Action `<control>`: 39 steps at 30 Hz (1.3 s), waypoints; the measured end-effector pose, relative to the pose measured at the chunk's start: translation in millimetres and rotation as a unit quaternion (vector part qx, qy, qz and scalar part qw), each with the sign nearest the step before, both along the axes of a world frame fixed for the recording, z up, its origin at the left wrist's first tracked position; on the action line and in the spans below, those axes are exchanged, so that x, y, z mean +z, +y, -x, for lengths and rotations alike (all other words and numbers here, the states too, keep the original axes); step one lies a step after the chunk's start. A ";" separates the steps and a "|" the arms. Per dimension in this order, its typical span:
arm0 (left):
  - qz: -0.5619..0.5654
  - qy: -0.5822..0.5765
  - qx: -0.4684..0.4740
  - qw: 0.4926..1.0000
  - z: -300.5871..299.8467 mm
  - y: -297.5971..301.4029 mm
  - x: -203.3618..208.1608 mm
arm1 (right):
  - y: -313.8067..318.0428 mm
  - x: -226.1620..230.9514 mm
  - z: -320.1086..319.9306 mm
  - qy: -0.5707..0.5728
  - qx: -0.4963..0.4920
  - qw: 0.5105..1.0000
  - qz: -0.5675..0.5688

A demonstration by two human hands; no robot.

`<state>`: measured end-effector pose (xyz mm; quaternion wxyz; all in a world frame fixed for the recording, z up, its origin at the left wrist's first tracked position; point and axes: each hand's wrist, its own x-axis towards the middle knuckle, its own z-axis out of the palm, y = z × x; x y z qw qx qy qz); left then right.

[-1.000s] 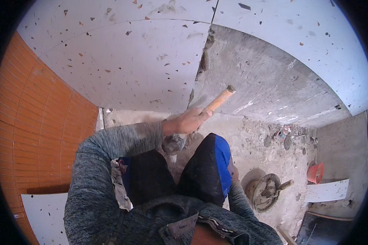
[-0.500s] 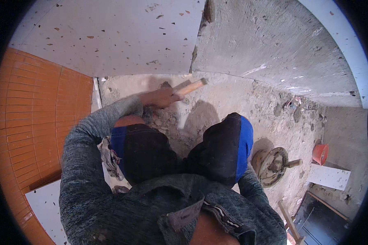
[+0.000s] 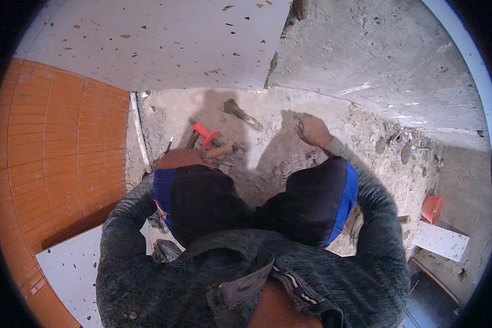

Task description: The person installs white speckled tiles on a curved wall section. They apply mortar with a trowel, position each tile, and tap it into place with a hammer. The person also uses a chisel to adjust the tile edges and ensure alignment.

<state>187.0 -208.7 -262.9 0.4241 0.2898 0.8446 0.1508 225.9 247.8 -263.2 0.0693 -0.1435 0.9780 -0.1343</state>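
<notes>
My left hand (image 3: pixel 179 159) is low beside my left knee, partly covered by it. It appears closed around a short wooden handle (image 3: pixel 221 152); whatever is on the handle's other end is out of sight. Just beyond lies a chisel with a red grip and round guard (image 3: pixel 205 133). A brush with a pale wooden handle (image 3: pixel 245 116) rests on the dusty floor farther out. Past my right knee, my right hand (image 3: pixel 315 132) is down at the floor with its fingers curled together. What those fingers hold, if anything, cannot be made out.
Rubble and dust cover the floor (image 3: pixel 268 158). Orange tiles (image 3: pixel 71 131) stand at left, a speckled white panel (image 3: pixel 164 49) ahead, and rough concrete (image 3: pixel 361 49) at right. A red container (image 3: pixel 432 209) and white board (image 3: pixel 440 240) lie far right.
The brush has left my left hand and lies on the floor. My left hand has drawn back toward my knee. My right hand has come forward from behind my right leg.
</notes>
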 end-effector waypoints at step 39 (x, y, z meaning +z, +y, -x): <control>-0.257 0.667 0.208 0.668 104.8 232.8 338.7 | -72.5 -9.2 -17.0 -0.273 -0.227 0.820 0.449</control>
